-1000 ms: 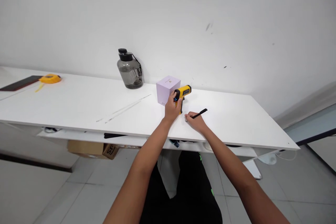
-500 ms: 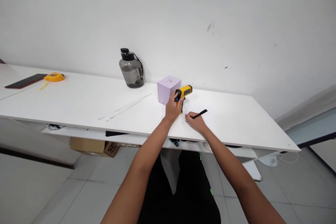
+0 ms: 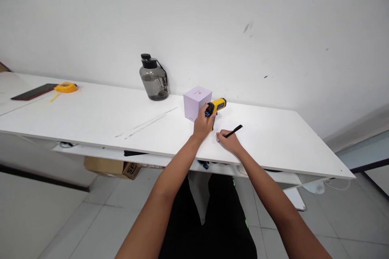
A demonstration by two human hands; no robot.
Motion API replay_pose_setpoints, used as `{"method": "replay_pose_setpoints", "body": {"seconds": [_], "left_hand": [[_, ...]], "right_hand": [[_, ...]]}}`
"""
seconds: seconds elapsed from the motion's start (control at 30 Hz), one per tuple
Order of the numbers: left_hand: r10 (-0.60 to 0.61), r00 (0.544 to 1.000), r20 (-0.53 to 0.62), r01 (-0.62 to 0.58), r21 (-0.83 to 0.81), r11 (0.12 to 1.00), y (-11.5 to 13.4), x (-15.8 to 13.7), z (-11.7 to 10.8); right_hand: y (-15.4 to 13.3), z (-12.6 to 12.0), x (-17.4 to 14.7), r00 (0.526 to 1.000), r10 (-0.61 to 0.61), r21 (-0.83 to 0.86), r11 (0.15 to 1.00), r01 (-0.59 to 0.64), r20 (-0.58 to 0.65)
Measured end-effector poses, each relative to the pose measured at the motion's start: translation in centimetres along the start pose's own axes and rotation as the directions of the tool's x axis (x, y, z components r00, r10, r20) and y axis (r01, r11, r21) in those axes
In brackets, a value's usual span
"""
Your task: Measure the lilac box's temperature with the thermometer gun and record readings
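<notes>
My left hand is closed round a yellow and black infrared thermometer gun, its barrel angled up to the right. Just behind that hand stands a lilac box, partly covered by my fingers. My right hand grips a black pen, with the tip end down at the white tabletop and the other end sloping up to the right. Whatever lies under the pen tip is too small to make out.
On the white table, a grey water bottle stands by the wall, left of the box. Farther left lie a yellow tape measure and a dark flat object. Below, a cardboard box sits near a lower shelf.
The whole view has shifted slightly, so things appear a little farther right. Both hands keep their holds on the thermometer gun and the pen.
</notes>
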State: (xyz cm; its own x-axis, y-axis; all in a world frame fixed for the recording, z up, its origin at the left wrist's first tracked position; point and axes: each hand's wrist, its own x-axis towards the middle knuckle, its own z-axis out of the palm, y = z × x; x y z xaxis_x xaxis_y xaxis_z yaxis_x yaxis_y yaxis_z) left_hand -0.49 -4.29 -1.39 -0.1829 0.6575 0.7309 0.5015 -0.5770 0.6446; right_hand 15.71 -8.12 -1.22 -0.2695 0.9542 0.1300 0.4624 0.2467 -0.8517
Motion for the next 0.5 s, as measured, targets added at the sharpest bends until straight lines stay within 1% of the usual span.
{"method": "replay_pose_setpoints", "body": {"seconds": [0.1, 0.37, 0.5], "left_hand": [[0.029, 1.000, 0.004, -0.029, 0.018, 0.999, 0.01, 0.05, -0.09], [0.018, 1.000, -0.001, -0.018, 0.037, 0.999, -0.09, -0.03, -0.05], [0.038, 0.999, -0.007, -0.038, 0.030, 0.999, -0.36, 0.03, 0.06]], "right_hand": [[-0.09, 0.03, 0.04, 1.000, 0.002, -0.006, 1.000, -0.003, -0.016], [-0.13, -0.01, -0.07, 1.000, -0.012, -0.002, 1.000, 0.012, -0.016], [-0.12, 0.05, -0.16, 0.999, -0.027, -0.038, 0.999, 0.025, -0.041]]}}
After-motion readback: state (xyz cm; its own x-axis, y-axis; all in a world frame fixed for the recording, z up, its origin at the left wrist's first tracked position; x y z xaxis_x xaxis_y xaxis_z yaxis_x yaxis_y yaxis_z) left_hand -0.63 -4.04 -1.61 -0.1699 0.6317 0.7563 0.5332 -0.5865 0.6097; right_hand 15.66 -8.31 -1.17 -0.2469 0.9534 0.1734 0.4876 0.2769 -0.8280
